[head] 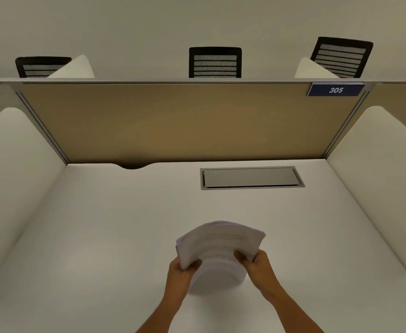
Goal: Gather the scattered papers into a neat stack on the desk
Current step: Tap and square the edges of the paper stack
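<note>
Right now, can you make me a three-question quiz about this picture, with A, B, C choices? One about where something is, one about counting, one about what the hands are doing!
1. Where is the sign with the number 305?
A. flat on the desk
B. at the top right of the tan back panel
C. on a chair

2. How many black chairs show behind the panel?
A. one
B. two
C. three

3. What is happening with the papers?
A. both hands grip the bundle
B. they lie spread over the desk
C. one hand alone holds them

Answers:
1. B, the blue sign hangs at the upper right corner of the panel.
2. C, one chair back is in the middle and one on each side.
3. A, the left hand and right hand each pinch a side of the bundle over the desk.
</note>
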{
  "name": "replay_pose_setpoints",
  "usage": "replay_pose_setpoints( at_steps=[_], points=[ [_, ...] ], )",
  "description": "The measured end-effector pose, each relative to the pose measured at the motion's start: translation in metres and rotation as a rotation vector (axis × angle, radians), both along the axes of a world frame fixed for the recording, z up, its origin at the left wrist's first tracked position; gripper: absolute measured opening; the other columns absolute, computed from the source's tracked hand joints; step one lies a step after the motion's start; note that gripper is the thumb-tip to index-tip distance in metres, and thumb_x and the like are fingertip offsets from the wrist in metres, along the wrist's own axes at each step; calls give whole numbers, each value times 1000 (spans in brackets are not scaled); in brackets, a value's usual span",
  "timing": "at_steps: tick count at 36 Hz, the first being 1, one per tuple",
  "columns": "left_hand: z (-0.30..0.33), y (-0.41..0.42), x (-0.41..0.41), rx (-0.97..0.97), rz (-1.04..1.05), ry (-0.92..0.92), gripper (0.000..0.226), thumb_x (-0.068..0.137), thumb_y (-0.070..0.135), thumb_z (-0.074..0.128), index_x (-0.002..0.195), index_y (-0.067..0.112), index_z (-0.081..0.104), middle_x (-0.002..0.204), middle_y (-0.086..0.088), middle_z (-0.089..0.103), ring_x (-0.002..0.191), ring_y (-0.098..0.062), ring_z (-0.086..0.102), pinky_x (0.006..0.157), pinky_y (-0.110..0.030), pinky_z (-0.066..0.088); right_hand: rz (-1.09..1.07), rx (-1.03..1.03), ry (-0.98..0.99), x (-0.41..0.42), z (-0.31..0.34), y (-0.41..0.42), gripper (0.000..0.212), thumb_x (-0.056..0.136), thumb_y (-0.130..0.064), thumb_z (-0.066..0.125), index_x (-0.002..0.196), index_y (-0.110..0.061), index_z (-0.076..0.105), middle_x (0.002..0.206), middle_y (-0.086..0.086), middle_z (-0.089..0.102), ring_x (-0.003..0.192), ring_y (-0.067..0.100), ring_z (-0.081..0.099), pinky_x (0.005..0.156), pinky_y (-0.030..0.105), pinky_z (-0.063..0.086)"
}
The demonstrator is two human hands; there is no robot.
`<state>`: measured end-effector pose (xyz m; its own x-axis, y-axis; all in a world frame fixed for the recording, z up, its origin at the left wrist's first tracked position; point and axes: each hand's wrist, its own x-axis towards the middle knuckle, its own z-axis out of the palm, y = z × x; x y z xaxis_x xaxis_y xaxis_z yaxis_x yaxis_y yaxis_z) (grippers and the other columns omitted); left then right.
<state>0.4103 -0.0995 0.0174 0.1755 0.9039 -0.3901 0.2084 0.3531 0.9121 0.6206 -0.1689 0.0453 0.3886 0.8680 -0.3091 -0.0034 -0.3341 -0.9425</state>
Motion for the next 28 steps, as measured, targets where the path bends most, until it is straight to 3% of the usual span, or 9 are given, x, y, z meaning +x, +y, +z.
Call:
replay_pose_setpoints(
  at_steps=[3, 6, 9, 13, 16, 19, 22, 24, 28],
  points=[
    [4, 4, -3, 36, 12, 5, 13, 85, 10, 76, 86, 23, 73, 84, -5, 78, 87, -28, 73, 72, -31, 59, -2, -42, -119, 2, 0, 5, 12, 94, -19, 68, 105, -22, 73, 95, -1, 79, 89, 19, 75, 70, 24, 61],
    [19, 16, -10, 93, 14, -60, 14, 83, 13, 79, 90, 24, 73, 86, 2, 80, 86, -24, 76, 73, -36, 64, 57, -64, -277, 7, 12, 11, 13, 94, -26, 67, 91, -39, 69, 88, -12, 76, 82, 12, 73, 62, 15, 55],
    [36, 37, -24, 231, 8, -46, 16, 84, 10, 78, 92, 23, 73, 85, 2, 80, 82, -19, 76, 66, -27, 63, 173, -74, -418, 17, 26, 15, 14, 94, -30, 67, 90, -44, 70, 85, -19, 74, 78, 8, 73, 60, 13, 55],
    [56, 65, -45, 421, -156, 108, 29, 84, 20, 79, 98, 42, 68, 93, 20, 75, 82, -1, 70, 63, -13, 56, 376, -115, -732, 28, 46, 24, 21, 96, -36, 59, 107, -30, 77, 92, -7, 79, 75, 13, 72, 64, 23, 57],
    [63, 76, -48, 411, -338, 300, 25, 83, 39, 73, 101, 54, 64, 95, 34, 70, 86, 6, 69, 70, -18, 58, 535, -158, -961, 24, 62, 33, 27, 97, -39, 53, 110, -32, 74, 96, -5, 79, 77, 16, 71, 69, 30, 60],
    [64, 76, -38, 386, -476, 305, 20, 79, 43, 69, 99, 45, 70, 93, 27, 74, 87, 1, 71, 75, -27, 61, 652, -156, -1075, 14, 70, 39, 31, 95, -38, 50, 117, -37, 71, 101, -6, 78, 79, 16, 70, 68, 26, 57],
    [65, 66, -23, 407, -578, 237, 12, 82, 35, 70, 91, 42, 74, 90, 24, 75, 85, 0, 71, 70, -19, 59, 734, -129, -1173, 1, 73, 44, 32, 93, -35, 51, 119, -38, 69, 99, -4, 78, 78, 18, 70, 65, 27, 55],
    [63, 59, -17, 394, -537, 191, 9, 82, 37, 68, 83, 41, 76, 82, 21, 76, 76, -1, 71, 63, -14, 56, 741, -141, -1183, -2, 74, 46, 31, 92, -35, 53, 118, -35, 70, 100, -3, 78, 80, 18, 70, 67, 26, 54],
    [57, 49, -16, 334, -336, 107, 19, 72, 41, 68, 76, 25, 78, 78, -1, 77, 64, -2, 67, 57, -20, 51, 690, -163, -1029, 6, 75, 39, 24, 91, -41, 57, 108, -33, 73, 100, -6, 78, 77, 13, 68, 59, 18, 45]
  ],
)
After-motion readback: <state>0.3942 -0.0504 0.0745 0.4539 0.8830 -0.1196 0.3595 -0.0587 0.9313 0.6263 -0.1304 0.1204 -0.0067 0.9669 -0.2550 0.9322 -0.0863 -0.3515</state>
